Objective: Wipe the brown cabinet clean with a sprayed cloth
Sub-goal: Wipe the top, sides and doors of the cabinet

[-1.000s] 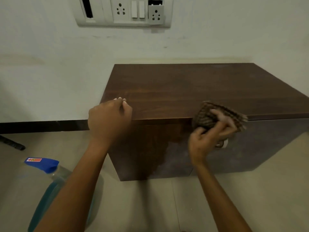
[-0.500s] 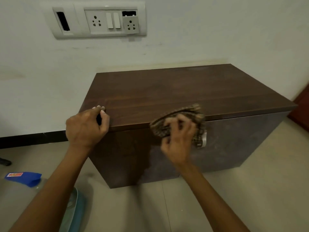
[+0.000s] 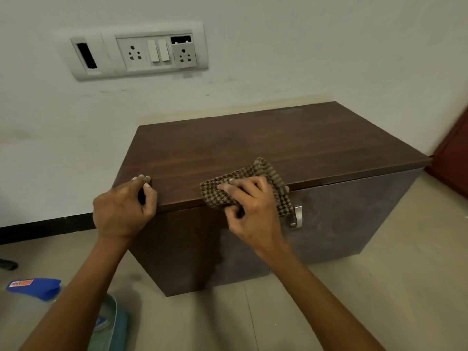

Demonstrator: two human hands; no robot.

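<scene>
Right hand point(image 3: 250, 209), grip closed on the checkered cloth point(image 3: 266, 171), has slid it left along the brown cabinet's point(image 3: 253, 138) front top edge at mid-frame, left hand point(image 3: 121, 211) grip clamping the left corner, so edge wiping seems underway.

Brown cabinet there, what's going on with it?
A person is wiping the brown cabinet by hand. The right hand holds a checked cloth over the front edge of the top, just left of the metal handle. The left hand grips the cabinet's front left corner. The left part of the front panel looks darker, possibly damp. A blue-topped bottle stands on the floor at lower left.
</scene>
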